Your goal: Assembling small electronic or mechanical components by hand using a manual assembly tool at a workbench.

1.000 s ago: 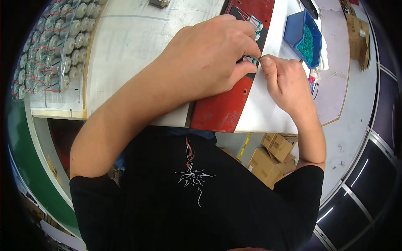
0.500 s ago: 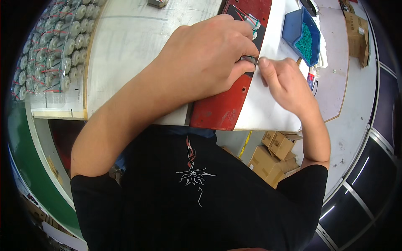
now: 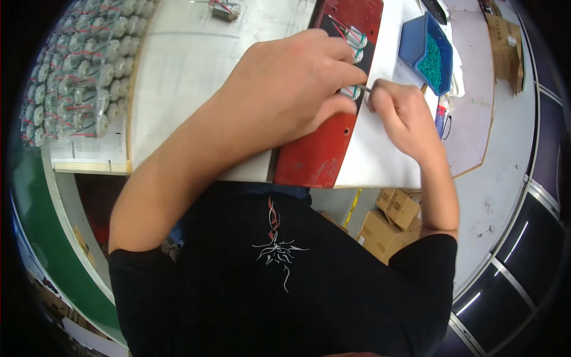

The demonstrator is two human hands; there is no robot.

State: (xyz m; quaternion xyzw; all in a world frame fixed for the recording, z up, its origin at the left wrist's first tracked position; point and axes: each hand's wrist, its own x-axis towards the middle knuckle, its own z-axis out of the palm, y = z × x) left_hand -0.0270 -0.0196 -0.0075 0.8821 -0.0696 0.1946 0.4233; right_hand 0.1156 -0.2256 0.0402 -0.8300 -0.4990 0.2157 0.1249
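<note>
My left hand (image 3: 303, 80) reaches over a red metal fixture (image 3: 312, 157). Its thumb and index finger curl around the two sides of a small wired part (image 3: 351, 91) with a pale round end, lying on the fixture's dark strip. Right of the fixture, my right hand (image 3: 404, 116) is closed, thumb against the curled fingers. A thin grey metal rod (image 3: 364, 87) sticks out of it toward the wired part; its grip is hidden in my fist. Farther up the strip lie similar wired parts (image 3: 357, 38) with red leads.
A blue bin (image 3: 414, 44) of small green pieces stands at the far right. Rows of wired parts with white discs (image 3: 77, 77) sit in clear plastic at the left. A small grey block (image 3: 226, 10) with wires lies at the back. Cardboard boxes (image 3: 383, 232) are below the table.
My left thumb and index finger have spread apart, showing the wired part's pale end between them. The thin rod now shows from my right hand. The view has shifted slightly.
</note>
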